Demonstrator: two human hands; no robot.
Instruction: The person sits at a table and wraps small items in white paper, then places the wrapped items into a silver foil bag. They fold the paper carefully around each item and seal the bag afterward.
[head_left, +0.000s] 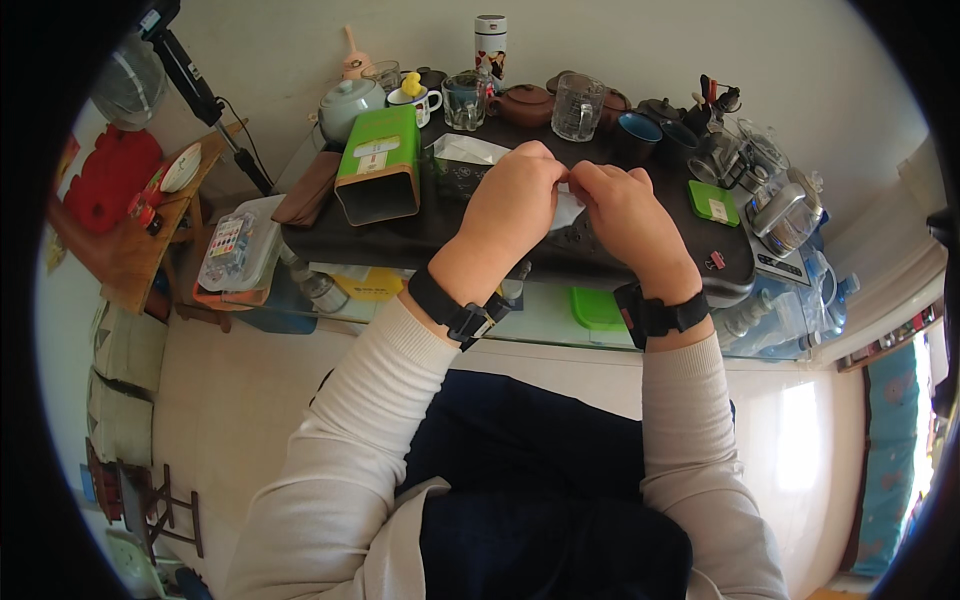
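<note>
My left hand (517, 191) and my right hand (619, 206) meet above the dark tea tray (465, 244), fingertips pinched close together. Between them shows part of a whitish bag (567, 210), gripped by both; most of it is hidden behind my hands. Left of my left hand, a green tea tin (381, 161) lies tilted, its dark open end facing me. Silvery-white sheet material (469, 148) shows just behind my left hand; I cannot tell whether it belongs to the bag. To the right lie a green tin lid (713, 203) and a pink binder clip (715, 260).
Along the tray's back stand a pale teapot (351, 105), a glass mug (463, 103), a brown clay teapot (523, 105), a glass measuring cup (578, 106) and a blue-lined cup (639, 135). An electric glass kettle (784, 214) stands right. A brown pouch (309, 189) lies left.
</note>
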